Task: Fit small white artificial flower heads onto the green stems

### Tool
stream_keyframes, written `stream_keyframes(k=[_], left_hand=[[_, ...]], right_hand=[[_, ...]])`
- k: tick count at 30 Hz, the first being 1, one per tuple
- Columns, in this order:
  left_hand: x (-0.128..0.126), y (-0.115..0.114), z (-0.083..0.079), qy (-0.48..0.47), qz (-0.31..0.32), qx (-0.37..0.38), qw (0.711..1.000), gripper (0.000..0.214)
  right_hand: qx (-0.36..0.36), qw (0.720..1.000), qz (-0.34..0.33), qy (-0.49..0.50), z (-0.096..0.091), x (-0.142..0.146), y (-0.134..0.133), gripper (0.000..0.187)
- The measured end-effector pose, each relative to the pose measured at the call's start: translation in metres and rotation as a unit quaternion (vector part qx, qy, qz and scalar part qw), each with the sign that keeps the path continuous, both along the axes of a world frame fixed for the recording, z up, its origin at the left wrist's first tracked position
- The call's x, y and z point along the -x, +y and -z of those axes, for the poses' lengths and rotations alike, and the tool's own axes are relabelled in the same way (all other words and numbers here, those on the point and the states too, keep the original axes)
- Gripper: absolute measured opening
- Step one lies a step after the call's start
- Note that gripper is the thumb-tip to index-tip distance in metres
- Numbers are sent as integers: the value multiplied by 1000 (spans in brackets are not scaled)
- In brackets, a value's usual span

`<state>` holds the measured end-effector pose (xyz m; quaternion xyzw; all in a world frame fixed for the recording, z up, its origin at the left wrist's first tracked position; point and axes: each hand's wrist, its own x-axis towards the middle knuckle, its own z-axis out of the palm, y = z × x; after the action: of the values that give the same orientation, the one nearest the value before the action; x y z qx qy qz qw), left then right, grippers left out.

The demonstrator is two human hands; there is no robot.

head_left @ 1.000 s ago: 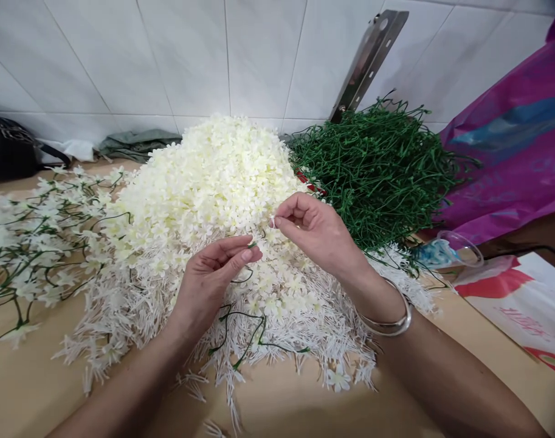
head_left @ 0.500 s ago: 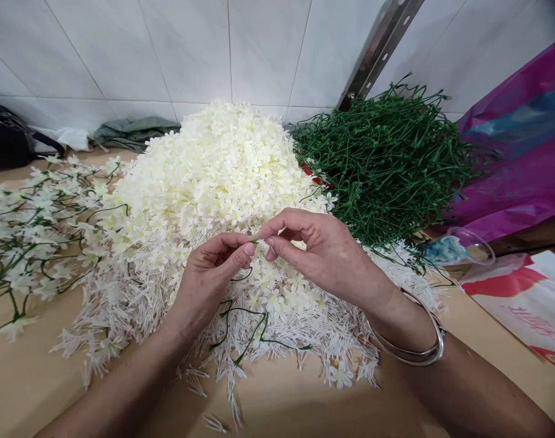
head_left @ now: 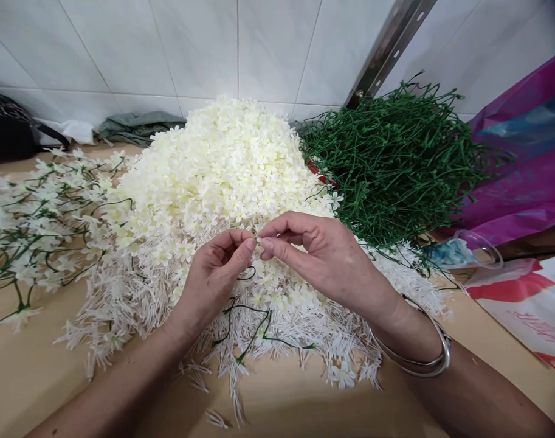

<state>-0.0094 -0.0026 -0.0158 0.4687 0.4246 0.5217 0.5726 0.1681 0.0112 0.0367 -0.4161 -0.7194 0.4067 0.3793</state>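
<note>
Over the front of a heap of white artificial blossoms (head_left: 222,164), my two hands meet fingertip to fingertip. My left hand (head_left: 220,261) is closed in a pinch on a green artificial flower stem (head_left: 247,275), part of which curves out below the fingers. My right hand (head_left: 313,249) pinches at the stem's tip; whatever tiny piece sits between its thumb and forefinger is mostly covered. Loose white stamens (head_left: 286,328) spread beneath both hands. A branched green stem (head_left: 263,316) lies on them, in front of my hands.
Bare green stems (head_left: 400,164) are piled at the right, beside a purple bag (head_left: 523,146). Stems bearing white flowers (head_left: 35,225) lie at the left. A clear plastic cup (head_left: 480,249) and a red-and-white packet (head_left: 527,298) are at right. A black bag (head_left: 8,131) stands far left.
My fingertips have drawn closer together, and the green tip that showed between them is now mostly covered. The whole view has shifted slightly.
</note>
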Motion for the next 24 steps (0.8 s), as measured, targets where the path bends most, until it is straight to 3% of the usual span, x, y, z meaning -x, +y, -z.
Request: stream_keyframes(k=[10,13,15,17,20,22,24], left_hand=[[0,-2,2,-6,-11,-11,1000,11],[5,0,0,-2,-42,-58,997,14],[9,1,-6,57,-57,-112,990,24],[12,1,-16,167,-92,-178,965,26],[14,1,-27,309,-172,-276,894,22],[13,2,-28,373,-166,-334,849,18],[9,6,-25,445,-113,-380,803,15]], right_hand=[[-61,996,39,-50,1,-8,7,12],[-52,995,88,-20,-3,-15,11,13],[-42,994,98,-3,-7,-20,12,13],[-45,994,96,-2,-11,-23,12,12],[-60,992,108,-23,-17,-28,11,12],[-71,990,114,-47,-21,-31,10,13],[-83,988,111,-74,-26,-35,10,14]])
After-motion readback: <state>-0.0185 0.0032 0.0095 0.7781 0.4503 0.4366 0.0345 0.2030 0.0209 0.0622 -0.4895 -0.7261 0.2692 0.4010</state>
